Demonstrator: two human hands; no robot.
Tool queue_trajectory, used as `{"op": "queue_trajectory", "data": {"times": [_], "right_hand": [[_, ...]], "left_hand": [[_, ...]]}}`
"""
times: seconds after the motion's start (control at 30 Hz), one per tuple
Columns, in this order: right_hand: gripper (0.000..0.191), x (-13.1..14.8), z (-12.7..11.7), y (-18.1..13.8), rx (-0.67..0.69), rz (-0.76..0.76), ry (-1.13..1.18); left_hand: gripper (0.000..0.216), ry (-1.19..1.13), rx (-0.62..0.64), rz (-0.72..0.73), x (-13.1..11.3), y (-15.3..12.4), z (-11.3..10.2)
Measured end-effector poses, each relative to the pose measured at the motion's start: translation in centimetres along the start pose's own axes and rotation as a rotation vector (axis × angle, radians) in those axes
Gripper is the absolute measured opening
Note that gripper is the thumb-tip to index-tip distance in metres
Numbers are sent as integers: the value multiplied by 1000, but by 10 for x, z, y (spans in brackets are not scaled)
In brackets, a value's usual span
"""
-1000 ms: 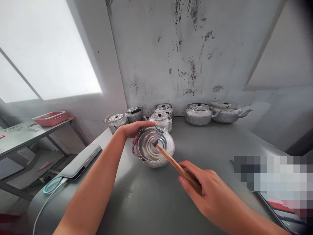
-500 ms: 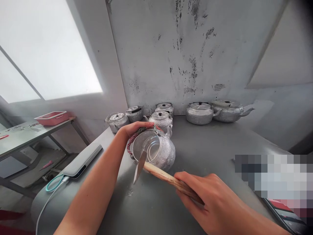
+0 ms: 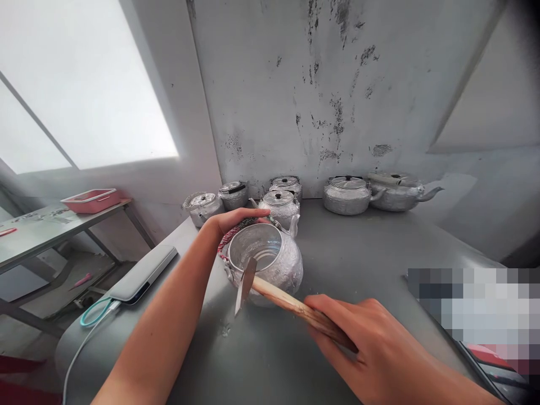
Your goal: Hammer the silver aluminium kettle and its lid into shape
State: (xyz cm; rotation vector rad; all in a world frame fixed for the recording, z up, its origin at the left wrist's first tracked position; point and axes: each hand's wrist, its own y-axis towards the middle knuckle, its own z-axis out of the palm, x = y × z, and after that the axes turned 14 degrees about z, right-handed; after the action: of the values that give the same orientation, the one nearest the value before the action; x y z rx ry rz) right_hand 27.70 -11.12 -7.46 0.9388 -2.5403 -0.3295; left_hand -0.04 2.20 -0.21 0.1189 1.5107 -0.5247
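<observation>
Near the middle of the grey table (image 3: pixel 261 360) sits our kettle (image 3: pixel 291 261), lidless, its round mouth tipped toward us and a little to the left. Its spout (image 3: pixel 294 226) points up at the far right side; we cannot tell whether the base lies flat.

Our hands are apart. With the left hand (image 3: pixel 242 218) we clasp the kettle's cord-wrapped handle (image 3: pixel 228 242) at the far side, fingers mostly hidden. With the right hand (image 3: pixel 367 332) we grip a hammer (image 3: pixel 291 301) firmly by the lower part of its wooden shaft. The hammer's metal head (image 3: pixel 246 284) hangs before the near rim of the kettle; we cannot tell whether the two touch.

Behind, along the wall (image 3: pixel 261 101), we see six lidded kettles: two at the left (image 3: pixel 203 209), two in the middle (image 3: pixel 278 207), one in front of the other, and two side by side at the right (image 3: pixel 348 198). By our left forearm lies a pale power bank (image 3: pixel 145 275) with a cable (image 3: pixel 95 322) plugged into its near end. Farther left, a pink tray (image 3: pixel 95 203) stands on a side table (image 3: pixel 25 242). At our right, something dark-edged (image 3: pixel 502 374) is mostly masked.
</observation>
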Motion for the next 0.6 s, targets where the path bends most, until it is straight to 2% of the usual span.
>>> {"op": "queue_trajectory", "data": {"times": [0.13,0.33,0.6], "right_hand": [[12,0,-1,-1,8,5,10],[12,-3,-1,-4,12,19,10],[12,-4,2,-3,27,63,78]], "left_hand": [[34,-12,-19,-44,-1,0,1],[38,-41,36,-107,1,3,-1],[35,-69,29,-128,3,6,-5]]}}
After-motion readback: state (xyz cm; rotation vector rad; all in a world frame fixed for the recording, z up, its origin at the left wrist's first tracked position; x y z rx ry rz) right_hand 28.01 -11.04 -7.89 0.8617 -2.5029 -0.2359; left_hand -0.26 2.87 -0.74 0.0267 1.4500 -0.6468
